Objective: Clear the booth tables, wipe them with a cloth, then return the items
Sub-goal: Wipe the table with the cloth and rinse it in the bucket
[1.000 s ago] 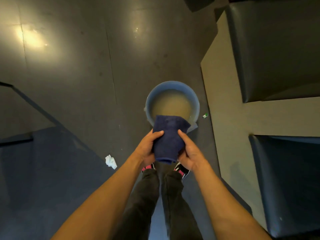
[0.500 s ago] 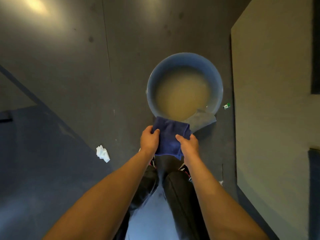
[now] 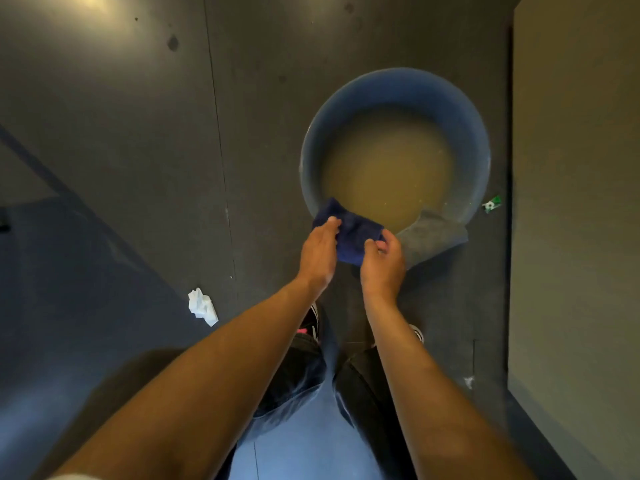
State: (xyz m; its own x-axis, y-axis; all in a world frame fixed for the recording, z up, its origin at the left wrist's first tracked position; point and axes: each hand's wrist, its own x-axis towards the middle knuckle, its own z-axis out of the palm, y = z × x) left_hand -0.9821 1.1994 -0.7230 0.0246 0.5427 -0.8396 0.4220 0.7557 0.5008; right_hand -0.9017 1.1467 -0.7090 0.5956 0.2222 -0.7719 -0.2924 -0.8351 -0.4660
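A folded dark blue cloth [image 3: 351, 233] is held between my two hands just above the near rim of a blue bucket [image 3: 474, 133]. My left hand [image 3: 317, 252] pinches the cloth's left edge with the thumb on top. Gripping its right edge is my right hand [image 3: 382, 261]. Murky yellowish water [image 3: 388, 168] fills the bucket, which stands on the dark floor. A grey cloth [image 3: 433, 233] hangs over the bucket's near rim, to the right of my hands.
A crumpled white tissue [image 3: 202, 306] lies on the floor to the left. A small green scrap [image 3: 492, 204] lies beside the bucket. A beige booth wall [image 3: 575, 202] runs along the right. My legs and shoes [image 3: 311, 322] are below my hands.
The view has dropped closer to the bucket, which now looks larger. Both hands have carried the blue cloth forward to the bucket's near rim and bunched it smaller.
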